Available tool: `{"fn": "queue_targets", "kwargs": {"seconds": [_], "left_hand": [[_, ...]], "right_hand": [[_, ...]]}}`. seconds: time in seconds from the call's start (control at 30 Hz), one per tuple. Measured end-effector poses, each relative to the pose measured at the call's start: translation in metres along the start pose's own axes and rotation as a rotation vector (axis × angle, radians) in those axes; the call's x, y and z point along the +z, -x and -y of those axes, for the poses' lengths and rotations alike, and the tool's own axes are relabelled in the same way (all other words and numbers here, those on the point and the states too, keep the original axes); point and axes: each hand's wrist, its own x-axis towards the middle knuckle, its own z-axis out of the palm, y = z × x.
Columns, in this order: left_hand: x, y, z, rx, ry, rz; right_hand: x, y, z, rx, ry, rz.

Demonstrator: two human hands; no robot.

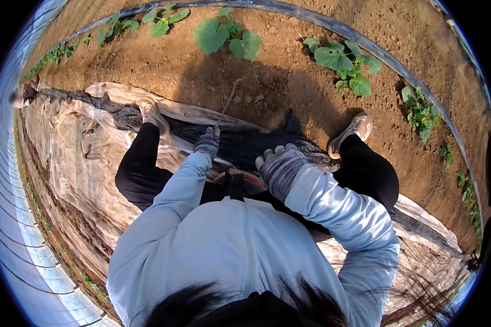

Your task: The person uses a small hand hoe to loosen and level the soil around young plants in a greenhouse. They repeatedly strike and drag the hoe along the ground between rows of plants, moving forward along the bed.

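Observation:
Both my hands wear grey striped knit gloves. My left hand [206, 144] is closed round the lower end of a thin, pale, twig-like stick [228, 102], which points away from me over the soil. My right hand [281, 170] is in front of my body, back upward and fingers bent. Whatever lies under those fingers is hidden. Crumpled black plastic film [245, 143] stretches between and beyond my hands, with a raised peak past the right one. Pale, dirty plastic sheeting [82, 158] lies beside it on the left.
Leafy green seedlings [346, 62] grow in a row in the brown soil [267, 92] ahead. A dark hose [333, 23] curves behind them. My shoes [356, 131] stand wide apart at the film's edge. A ribbed translucent tunnel wall [16, 218] rises at the left.

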Motion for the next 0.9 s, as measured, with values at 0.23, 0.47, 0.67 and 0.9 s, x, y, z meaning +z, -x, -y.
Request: {"fn": "queue_targets", "kwargs": {"seconds": [0.23,0.47,0.67,0.9], "left_hand": [[-0.004,-0.001,0.005,-0.038,0.009,-0.022],[-0.012,-0.047,-0.090,0.018,0.072,0.018],[0.011,-0.062,-0.118,0.027,0.002,0.089],[0.023,-0.001,-0.055,0.121,-0.004,0.103]], "right_hand": [[-0.006,0.013,0.003,-0.072,-0.037,-0.070],[0.005,0.007,-0.003,-0.028,-0.048,-0.030],[-0.001,0.006,-0.004,-0.009,-0.015,-0.028],[0.005,0.011,0.001,-0.045,-0.014,-0.053]]}}
